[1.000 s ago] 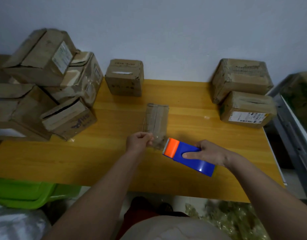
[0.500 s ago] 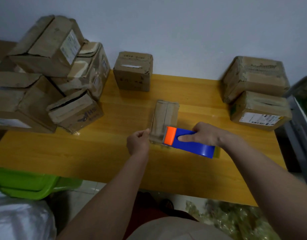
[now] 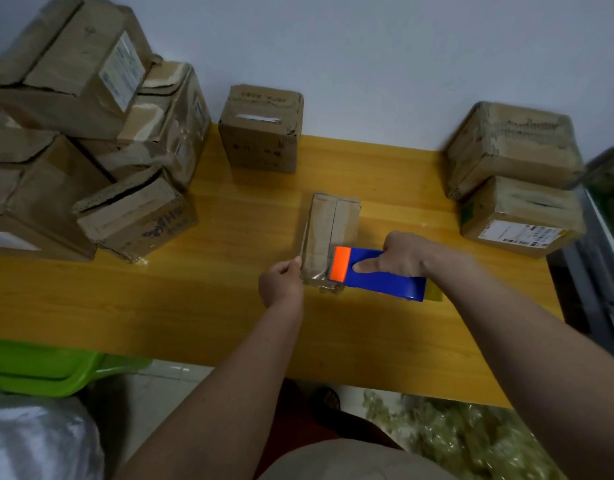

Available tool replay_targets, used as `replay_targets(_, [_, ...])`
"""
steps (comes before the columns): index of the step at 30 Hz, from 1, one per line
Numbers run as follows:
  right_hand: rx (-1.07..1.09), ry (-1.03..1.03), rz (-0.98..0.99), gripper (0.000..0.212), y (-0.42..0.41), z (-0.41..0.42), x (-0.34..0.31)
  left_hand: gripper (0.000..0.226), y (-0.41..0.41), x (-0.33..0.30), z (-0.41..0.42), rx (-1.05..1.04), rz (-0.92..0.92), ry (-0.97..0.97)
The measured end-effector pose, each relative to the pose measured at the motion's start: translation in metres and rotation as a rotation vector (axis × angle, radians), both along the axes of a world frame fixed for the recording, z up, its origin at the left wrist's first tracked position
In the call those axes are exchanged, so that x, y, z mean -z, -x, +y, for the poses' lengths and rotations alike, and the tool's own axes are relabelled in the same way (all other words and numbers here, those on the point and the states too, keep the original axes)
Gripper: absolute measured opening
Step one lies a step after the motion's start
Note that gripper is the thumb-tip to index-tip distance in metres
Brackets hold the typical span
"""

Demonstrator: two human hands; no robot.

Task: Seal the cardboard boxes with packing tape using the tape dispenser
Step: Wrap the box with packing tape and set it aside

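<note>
One small box (image 3: pixel 333 233) sits mid-counter, taping just begun: the right hand (image 3: pixel 404 259) grips the tape dispenser (image 3: pixel 378 273) at its near end while the left hand (image 3: pixel 280 285) pinches the box's near left corner. Roughly eight other boxes wait, several gaping. The counter (image 3: pixel 160 306) has open room near its front edge.

Dim, flat light; edges bowed and blurred.

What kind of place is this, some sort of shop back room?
Probably a small packing or parcel room. Taped cardboard boxes are piled on a wooden table, one box bears a shipping label, and the right hand grips a tape dispenser.
</note>
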State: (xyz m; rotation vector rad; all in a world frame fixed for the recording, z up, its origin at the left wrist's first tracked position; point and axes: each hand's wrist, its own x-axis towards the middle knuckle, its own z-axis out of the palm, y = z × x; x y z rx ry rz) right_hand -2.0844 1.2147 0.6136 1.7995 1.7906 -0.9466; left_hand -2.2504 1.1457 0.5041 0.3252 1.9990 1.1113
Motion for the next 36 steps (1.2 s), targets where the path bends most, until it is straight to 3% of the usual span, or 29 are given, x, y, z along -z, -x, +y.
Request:
replay_targets(5, [-0.004,0.005,-0.010,0.052,0.003,-0.001,-0.002,0.027,-0.003,0.000,-0.001,0.078,0.169,0.084])
replay_targets(8, [-0.017,0.003,-0.030,0.052,0.004,-0.002,-0.004,0.065,0.005,-0.003,-0.001,-0.003,0.165,0.334])
replay_targets(10, [-0.020,0.011,-0.026,0.052,0.004,-0.003,-0.004,0.046,0.007,-0.005,-0.005,0.017,0.264,0.182])
replay_targets(12, [-0.020,0.013,-0.014,0.051,0.004,-0.003,-0.004,0.021,-0.002,-0.008,-0.012,0.191,0.428,-0.049])
replay_targets(15, [-0.022,0.009,-0.010,0.052,0.004,-0.003,-0.003,0.020,-0.012,-0.011,-0.015,0.301,0.480,-0.173])
replay_targets(29, [0.010,0.045,0.065,0.066,-0.014,-0.012,-0.006,0.026,0.002,-0.009,0.006,0.290,0.436,-0.049])
replay_targets(36, [0.046,0.085,0.044,0.060,-0.042,-0.017,-0.001,0.034,-0.010,-0.008,0.005,0.317,0.441,-0.051])
